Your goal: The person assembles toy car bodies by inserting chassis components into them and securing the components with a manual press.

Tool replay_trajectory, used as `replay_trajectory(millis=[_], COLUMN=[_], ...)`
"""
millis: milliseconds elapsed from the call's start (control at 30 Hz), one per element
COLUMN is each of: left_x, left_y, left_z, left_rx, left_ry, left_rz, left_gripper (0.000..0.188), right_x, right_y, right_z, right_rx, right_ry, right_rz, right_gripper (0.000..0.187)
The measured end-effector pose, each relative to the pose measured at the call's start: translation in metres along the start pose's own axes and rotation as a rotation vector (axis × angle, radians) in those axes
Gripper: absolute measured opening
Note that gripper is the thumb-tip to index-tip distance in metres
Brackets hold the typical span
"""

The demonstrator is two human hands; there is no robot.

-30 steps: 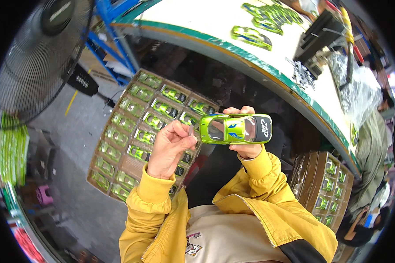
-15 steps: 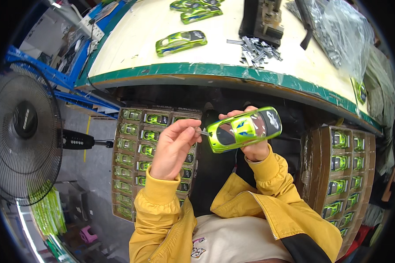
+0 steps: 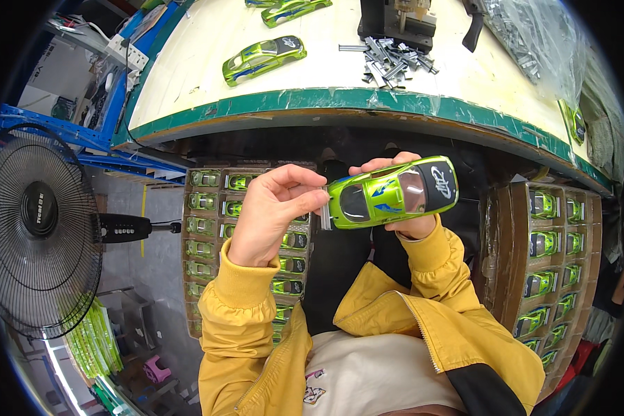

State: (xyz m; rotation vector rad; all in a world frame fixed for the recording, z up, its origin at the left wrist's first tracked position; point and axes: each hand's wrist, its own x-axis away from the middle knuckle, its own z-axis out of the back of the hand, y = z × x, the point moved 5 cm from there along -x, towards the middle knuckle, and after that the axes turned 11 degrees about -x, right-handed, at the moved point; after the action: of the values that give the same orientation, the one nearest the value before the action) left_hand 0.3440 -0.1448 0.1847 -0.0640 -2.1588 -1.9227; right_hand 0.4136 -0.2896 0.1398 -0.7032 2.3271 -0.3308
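Turned since the earlier frame, the gray strip (image 3: 325,216) is now standing crosswise at the left end of the green car body (image 3: 388,196), no longer pointing lengthwise toward it. Across the upper view, a cream tabletop (image 3: 187,76) with a green edge is extending. Below it, a left box (image 3: 220,208) and a right box (image 3: 509,256) are holding rows of similar bodies (image 3: 544,243). At far left, a black fan (image 3: 40,208) is standing. The right hand (image 3: 414,227) is clamping the green car body along both sides, between the boxes, roof facing up. The left hand (image 3: 267,211) is pinching the gray strip between thumb and fingers. On the tabletop, a second car body (image 3: 263,59) is lying near a heap of gray pieces (image 3: 395,64). Whether strip and body are touching cannot be confirmed.
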Motion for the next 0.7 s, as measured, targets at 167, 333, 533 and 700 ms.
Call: replay_trajectory(millis=[167, 333, 533, 700], left_x=[-0.001, -0.004, -0.007, -0.012], left_y=[0.0, -0.006, -0.004, -0.006], left_z=[0.0, -0.001, 0.002, 0.004], left_rx=[-0.078, -0.089, -0.137, -0.2], left_ry=[0.016, 0.016, -0.04, -0.065], left_rz=[0.05, 0.049, 0.069, 0.085], left_gripper=[0.02, 0.016, 0.014, 0.013], right_x=[0.003, 0.003, 0.003, 0.003], right_y=[-0.001, -0.005, -0.005, 0.0], right_z=[-0.004, -0.007, -0.009, -0.002], right_rx=[0.1, 0.165, 0.189, 0.166], right_ry=[0.02, 0.028, 0.022, 0.038], right_rz=[-0.005, 0.01, 0.003, -0.027], right_gripper=[0.074, 0.072, 0.07, 0.072])
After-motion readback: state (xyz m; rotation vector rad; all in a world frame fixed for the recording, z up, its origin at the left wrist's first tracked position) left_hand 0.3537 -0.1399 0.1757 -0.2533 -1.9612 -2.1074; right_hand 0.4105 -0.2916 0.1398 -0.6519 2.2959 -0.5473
